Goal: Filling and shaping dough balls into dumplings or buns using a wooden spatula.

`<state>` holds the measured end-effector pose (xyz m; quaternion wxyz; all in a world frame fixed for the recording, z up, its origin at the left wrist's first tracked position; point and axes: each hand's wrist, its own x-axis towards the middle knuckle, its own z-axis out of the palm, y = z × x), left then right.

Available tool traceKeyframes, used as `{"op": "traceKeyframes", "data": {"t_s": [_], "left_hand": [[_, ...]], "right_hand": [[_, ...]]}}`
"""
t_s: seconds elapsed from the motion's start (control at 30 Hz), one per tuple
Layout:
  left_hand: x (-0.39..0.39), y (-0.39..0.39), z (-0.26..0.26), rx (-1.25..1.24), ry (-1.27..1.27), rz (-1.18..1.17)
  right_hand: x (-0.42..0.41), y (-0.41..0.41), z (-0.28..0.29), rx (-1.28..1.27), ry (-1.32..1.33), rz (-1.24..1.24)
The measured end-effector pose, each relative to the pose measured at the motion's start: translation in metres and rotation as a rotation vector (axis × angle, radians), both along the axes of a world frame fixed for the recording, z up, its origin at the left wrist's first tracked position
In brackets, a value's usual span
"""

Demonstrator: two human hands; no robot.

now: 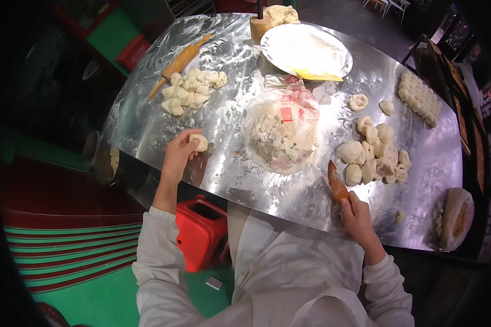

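My left hand (183, 149) pinches a small round piece of dough (199, 142) just over the front left of the metal table (225, 171). In my right hand (356, 213) is the handle end of a flat wooden spatula (336, 180), its narrow tip pointing away from me. Right of the spatula lies a heap of dough balls (372, 155). Between my hands sits a mound of pale filling with green flecks (280, 143), partly on and under a thin plastic bag (296, 102) with red print. Beyond my left hand is a cluster of dough pieces (192, 90).
A wooden rolling pin (184, 59) lies at the far left. At the back are a metal basin of flour (311, 47) with a yellow scraper (317, 75) and a wooden block (260, 28). Dough balls in rows (420, 98) and a long dough roll (457, 220) line the right. A red stool (200, 233) stands below.
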<state>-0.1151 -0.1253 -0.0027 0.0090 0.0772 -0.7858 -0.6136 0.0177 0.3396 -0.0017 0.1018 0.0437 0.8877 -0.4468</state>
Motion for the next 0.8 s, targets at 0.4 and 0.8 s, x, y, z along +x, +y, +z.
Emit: {"op": "traceKeyframes", "data": {"t_s": [0.4,0.8], "left_hand": [[-0.034,0.046,-0.031,-1.24,0.224,-0.108],[-0.006,0.002,-0.022,-0.863,0.073,-0.001]], "right_hand": [[-0.028,-0.032,0.036,0.475,0.286,0.367],[-0.074,-0.079,0.051,0.876,0.522,0.644]]}}
